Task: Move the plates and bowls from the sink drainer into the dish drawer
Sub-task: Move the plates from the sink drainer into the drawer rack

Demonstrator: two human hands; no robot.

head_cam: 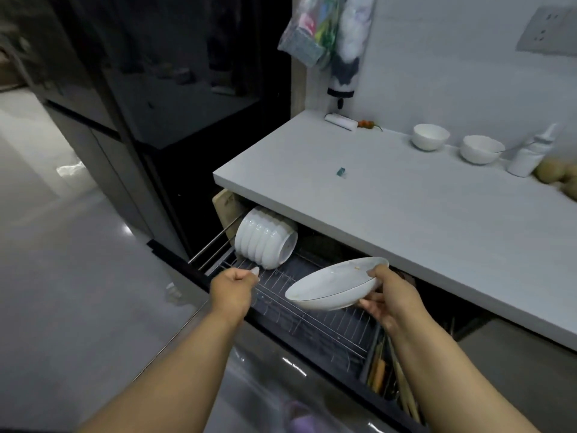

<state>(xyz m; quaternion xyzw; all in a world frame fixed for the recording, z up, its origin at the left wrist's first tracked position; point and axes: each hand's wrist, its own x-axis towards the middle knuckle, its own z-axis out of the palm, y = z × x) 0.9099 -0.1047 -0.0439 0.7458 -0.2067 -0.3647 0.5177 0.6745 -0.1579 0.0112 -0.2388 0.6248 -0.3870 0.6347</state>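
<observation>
The dish drawer [315,320] stands pulled out below the white counter, its wire rack showing. A row of several white bowls [265,237] lies on its side at the rack's far left end. My right hand [388,296] grips a white shallow plate [335,284] by its right rim, thumb on top and fingers underneath, tilted above the middle of the rack. My left hand [234,289] is curled over the drawer's front left edge; what it holds is hidden. The sink drainer is out of view.
On the white counter [406,207] stand two white bowls [429,136] [480,148], a white squeeze bottle [530,154], yellowish round fruit [559,176] and a small roll [340,121]. A utensil compartment [393,379] fills the drawer's right end. A dark fridge [156,120] stands left.
</observation>
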